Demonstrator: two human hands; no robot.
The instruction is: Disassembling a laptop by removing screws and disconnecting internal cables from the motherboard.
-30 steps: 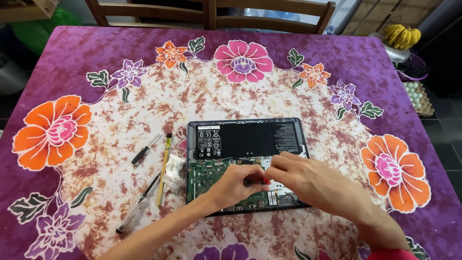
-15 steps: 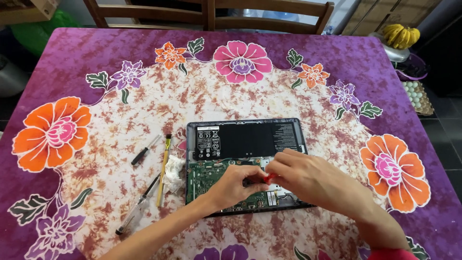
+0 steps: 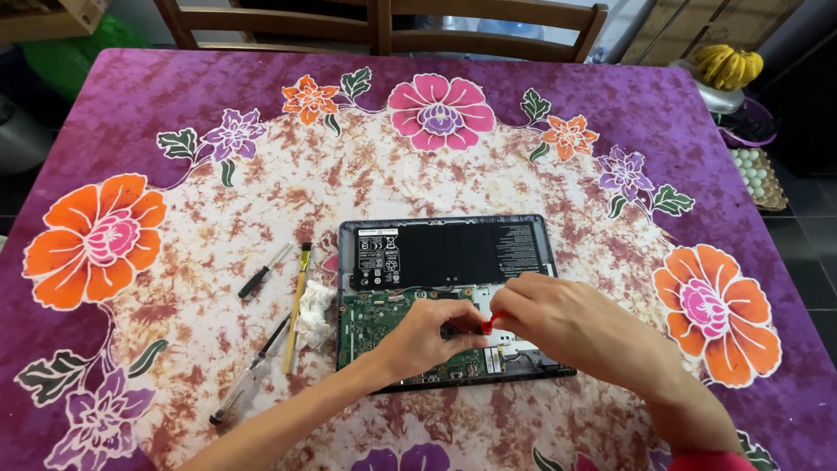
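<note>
head view: i look down on a table [image 3: 174, 113] under a flowered purple cloth, with an opened laptop [image 3: 445, 262] lying flat near its middle, battery far, green board [image 3: 375, 318] near. i judge it rigid but fragile inside; best gripped by the frame edges. left of it lie screwdrivers [image 3: 261, 275]. my left hand [image 3: 427, 336] pinches narrow over the board; my right hand [image 3: 567, 327] grips a small red-tipped tool [image 3: 486, 324].

Matt black battery [image 3: 445, 253] (plastic film), green circuit board [image 3: 384, 318], patterned cloth tablecloth [image 3: 218, 218]
</note>
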